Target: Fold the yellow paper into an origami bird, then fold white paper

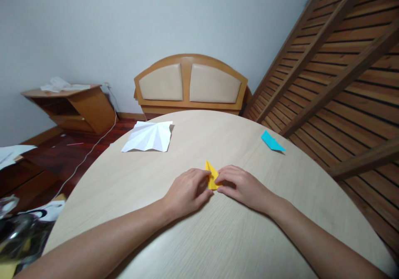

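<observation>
Head view shows yellow folded paper [213, 179] between left hand [188, 191] and right hand [243, 186], both pinching it.

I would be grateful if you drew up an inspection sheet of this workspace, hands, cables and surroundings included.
Surface: pale, curved-edged table, with a creased white sheet toward the far left and a folded blue paper toward the far right.
Job's things: folded yellow paper, one point raised, between the hands.
Clutter: loose papers on the cabinet; mixed items at lower left, too unclear to name.
Hands: fingers of the left hand and right hand both on the yellow paper.
Cables: white cord across the floor.
Surroundings: padded headboard, wooden slats, plain wall.
</observation>
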`<control>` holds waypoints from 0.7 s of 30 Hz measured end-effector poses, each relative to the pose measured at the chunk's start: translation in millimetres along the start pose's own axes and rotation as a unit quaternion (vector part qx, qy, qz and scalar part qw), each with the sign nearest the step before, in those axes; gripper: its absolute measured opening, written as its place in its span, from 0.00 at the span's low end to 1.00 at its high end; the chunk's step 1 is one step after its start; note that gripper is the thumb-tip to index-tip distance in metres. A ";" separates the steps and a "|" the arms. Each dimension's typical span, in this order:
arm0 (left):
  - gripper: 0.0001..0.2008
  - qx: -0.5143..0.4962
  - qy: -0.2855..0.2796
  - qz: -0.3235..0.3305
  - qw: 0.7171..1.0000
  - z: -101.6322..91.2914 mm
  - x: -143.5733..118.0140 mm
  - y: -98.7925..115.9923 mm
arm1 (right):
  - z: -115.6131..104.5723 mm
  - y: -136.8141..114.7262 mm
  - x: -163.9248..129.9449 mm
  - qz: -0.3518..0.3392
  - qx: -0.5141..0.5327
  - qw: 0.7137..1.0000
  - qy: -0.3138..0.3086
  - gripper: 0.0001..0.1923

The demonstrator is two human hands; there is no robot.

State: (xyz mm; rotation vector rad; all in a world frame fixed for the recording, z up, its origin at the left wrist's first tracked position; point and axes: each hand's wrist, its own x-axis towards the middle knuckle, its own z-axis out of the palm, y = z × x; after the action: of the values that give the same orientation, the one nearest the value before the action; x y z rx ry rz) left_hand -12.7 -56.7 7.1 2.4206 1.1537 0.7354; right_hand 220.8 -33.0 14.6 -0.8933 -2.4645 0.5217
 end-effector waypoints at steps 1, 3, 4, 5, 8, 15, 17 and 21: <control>0.17 0.002 -0.002 -0.007 1.000 0.6 -0.1 -0.8 | 0.4 -0.4 -0.1 0.011 0.009 1.000 0.006 0.06; 0.16 0.001 0.000 -0.022 1.000 2.6 -0.2 -3.2 | 1.9 -1.1 -0.5 0.048 0.027 0.998 0.028 0.11; 0.17 -0.003 0.006 -0.031 1.000 3.7 -0.2 -4.5 | 3.1 -1.0 -0.8 0.071 0.033 0.996 0.042 0.15; 0.18 -0.010 0.012 -0.039 0.999 4.8 -0.2 -5.7 | 4.4 -0.5 -1.2 0.093 0.040 0.993 0.055 0.20; 0.22 -0.033 0.022 -0.057 0.998 6.1 0.0 -7.5 | 7.7 3.0 -1.9 0.138 0.075 0.985 0.070 0.33; 0.10 0.031 -0.008 -0.006 0.999 1.4 2.1 -5.3 | 1.6 7.4 -0.4 0.095 0.058 0.993 0.031 0.06; 0.06 0.034 -0.003 0.022 0.999 2.0 2.4 -5.9 | -1.1 7.5 -0.1 0.054 0.048 0.997 0.012 0.02; 0.02 0.042 0.012 0.070 0.997 4.8 1.4 -7.4 | -4.2 8.5 -0.7 -0.016 0.014 1.000 -0.012 0.04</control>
State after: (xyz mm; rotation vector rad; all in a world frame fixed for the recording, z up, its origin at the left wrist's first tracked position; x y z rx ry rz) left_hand -13.6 -51.6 -0.1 2.5908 1.0530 0.7725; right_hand 227.8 -26.7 13.7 -0.8393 -2.4828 0.5561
